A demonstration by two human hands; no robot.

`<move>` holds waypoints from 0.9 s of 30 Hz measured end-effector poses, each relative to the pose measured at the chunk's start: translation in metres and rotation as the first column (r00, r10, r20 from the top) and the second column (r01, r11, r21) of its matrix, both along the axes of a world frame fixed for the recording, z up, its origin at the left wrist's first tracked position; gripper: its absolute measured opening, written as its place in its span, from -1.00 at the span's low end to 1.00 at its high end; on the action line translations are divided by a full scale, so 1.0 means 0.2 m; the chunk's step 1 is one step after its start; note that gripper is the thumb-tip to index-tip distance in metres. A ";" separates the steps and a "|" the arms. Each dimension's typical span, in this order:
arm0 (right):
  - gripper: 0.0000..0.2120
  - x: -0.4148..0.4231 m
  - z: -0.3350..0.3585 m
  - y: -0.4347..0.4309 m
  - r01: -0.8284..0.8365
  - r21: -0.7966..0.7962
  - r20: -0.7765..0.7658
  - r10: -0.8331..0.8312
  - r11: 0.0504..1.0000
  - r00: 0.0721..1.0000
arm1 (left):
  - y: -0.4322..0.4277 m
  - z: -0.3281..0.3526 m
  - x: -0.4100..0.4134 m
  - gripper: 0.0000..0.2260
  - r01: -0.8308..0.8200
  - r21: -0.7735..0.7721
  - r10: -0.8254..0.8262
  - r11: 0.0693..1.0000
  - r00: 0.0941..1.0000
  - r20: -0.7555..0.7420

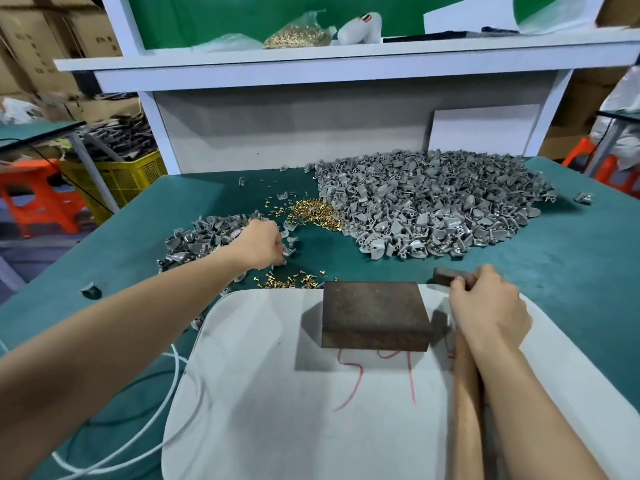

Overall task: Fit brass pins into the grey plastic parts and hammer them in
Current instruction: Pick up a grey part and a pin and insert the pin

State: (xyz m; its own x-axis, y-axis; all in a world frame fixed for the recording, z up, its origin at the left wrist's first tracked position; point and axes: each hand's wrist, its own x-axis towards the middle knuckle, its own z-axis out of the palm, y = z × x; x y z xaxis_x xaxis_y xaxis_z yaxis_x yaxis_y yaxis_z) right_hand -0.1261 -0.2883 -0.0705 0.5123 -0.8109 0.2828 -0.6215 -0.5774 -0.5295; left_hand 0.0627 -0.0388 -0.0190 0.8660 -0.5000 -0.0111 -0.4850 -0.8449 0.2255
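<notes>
A big heap of grey plastic parts [433, 206] covers the back right of the green table. A smaller heap of grey parts [204, 237] lies at the left. Brass pins [311, 211] are piled between the heaps, and more brass pins [287, 280] lie near the rusty metal block [374, 315]. My left hand [261, 242] reaches down at the edge of the small heap, fingers curled at the table; what they hold is hidden. My right hand [488, 306] grips a hammer [450, 276] just below its head, right of the block.
The block sits on a white board [277, 393] marked with red writing. A white cable [166, 410] loops at the left front. A shelf [346, 60] above the table carries a bag of brass pins [298, 34]. Orange stools and a yellow crate stand beside the table.
</notes>
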 end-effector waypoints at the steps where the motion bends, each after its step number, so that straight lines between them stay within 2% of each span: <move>1: -0.85 0.00 0.01 0.00 -0.002 0.010 0.003 0.002 1.000 1.000 | -0.01 0.03 -0.02 -0.89 -0.009 -0.039 0.009 0.999 1.000 0.006; 3: -0.85 0.00 0.02 0.01 0.012 0.047 0.014 -0.013 0.999 1.000 | -0.04 0.09 -0.08 -0.90 -0.030 -0.230 0.034 0.973 0.999 0.012; 4: -0.86 0.00 0.04 0.02 0.016 0.065 0.037 -0.018 0.998 0.999 | -0.06 0.12 -0.14 -0.92 -0.050 -0.395 0.033 0.918 0.998 -0.048; 6: -0.87 0.00 0.07 0.05 -0.110 0.101 0.206 0.087 0.989 0.975 | -0.10 0.14 -0.28 -0.94 -0.111 -0.720 -0.082 0.685 0.971 -0.226; 7: -0.87 0.00 0.09 0.08 -0.267 0.116 0.354 0.211 0.957 0.911 | -0.13 0.13 -0.36 -0.95 -0.139 -0.812 -0.163 0.566 0.948 -0.275; 9: -0.93 -0.02 0.15 0.17 -0.583 0.083 0.559 0.446 0.808 0.699 | -0.19 0.07 -0.51 -0.92 -0.195 -0.888 -0.252 0.417 0.914 -0.319; 11: -0.85 -0.04 0.18 0.24 -0.751 -0.013 0.570 0.622 0.661 0.537 | -0.24 -0.01 -0.62 -0.90 -0.211 -0.912 -0.253 0.353 0.916 -0.310; 13: -0.77 -0.05 0.17 0.28 -0.822 -0.044 0.527 0.713 0.567 0.463 | -0.27 -0.07 -0.67 -0.87 -0.161 -0.930 -0.233 0.332 0.941 -0.246; 15: -0.76 -0.06 0.16 0.28 -0.843 -0.021 0.513 0.730 0.538 0.453 | -0.26 -0.09 -0.67 -0.82 -0.101 -0.938 -0.230 0.331 0.956 -0.183; 19: -0.92 -0.04 0.15 0.28 -0.801 0.005 0.523 0.681 0.599 0.513 | -0.23 -0.12 -0.68 -0.87 0.031 -0.915 -0.249 0.403 0.966 -0.077; 21: -0.90 -0.04 0.14 0.28 -0.788 0.046 0.518 0.659 0.614 0.545 | -0.22 -0.13 -0.69 -0.87 0.078 -0.891 -0.235 0.448 0.971 -0.033; 24: -0.83 -0.04 0.13 0.29 -0.776 0.128 0.547 0.608 0.618 0.575 | -0.22 -0.14 -0.69 -0.84 0.103 -0.882 -0.242 0.460 0.970 -0.013; 25: -0.82 -0.05 0.14 0.29 -0.756 0.096 0.534 0.608 0.648 0.588 | -0.22 -0.14 -0.69 -0.83 0.113 -0.881 -0.246 0.459 0.969 -0.004; 27: -0.78 -0.05 0.15 0.29 -0.698 -0.064 0.454 0.644 0.713 0.616 | -0.22 -0.14 -0.69 -0.81 0.107 -0.895 -0.234 0.434 0.972 0.003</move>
State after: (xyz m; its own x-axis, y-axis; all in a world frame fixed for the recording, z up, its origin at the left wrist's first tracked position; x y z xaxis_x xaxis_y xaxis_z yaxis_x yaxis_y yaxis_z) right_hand -0.1367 -0.2299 -0.0413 0.7783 -0.3269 0.5361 0.2135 -0.6651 -0.7156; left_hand -0.0751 -0.0825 -0.0475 0.7862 -0.4287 0.4451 -0.5151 -0.0568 0.8552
